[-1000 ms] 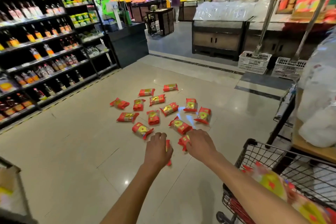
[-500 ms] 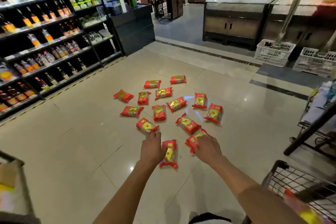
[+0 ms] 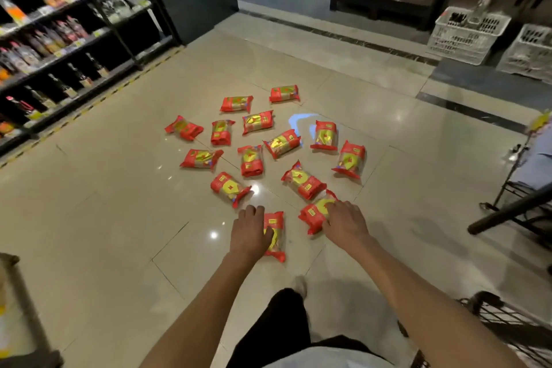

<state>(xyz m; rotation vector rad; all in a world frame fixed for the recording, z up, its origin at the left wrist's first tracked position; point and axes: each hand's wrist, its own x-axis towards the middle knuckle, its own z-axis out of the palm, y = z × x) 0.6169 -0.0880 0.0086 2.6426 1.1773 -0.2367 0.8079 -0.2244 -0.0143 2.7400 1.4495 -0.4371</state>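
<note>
My left grip (image 3: 250, 232) pinches the near packet (image 3: 276, 243) on the floor (image 3: 119, 233), thumb across it; my right grip (image 3: 345, 222) covers a second packet (image 3: 313, 213), clasped or not I cannot tell; slick wrappers could skid on glossy tile into the neighbouring packet (image 3: 303, 184).

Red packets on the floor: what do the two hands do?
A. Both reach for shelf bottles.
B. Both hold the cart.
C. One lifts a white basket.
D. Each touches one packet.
D: the left hand touches the nearest packet, and the right hand touches the packet beside it, both lying on the floor.
</note>
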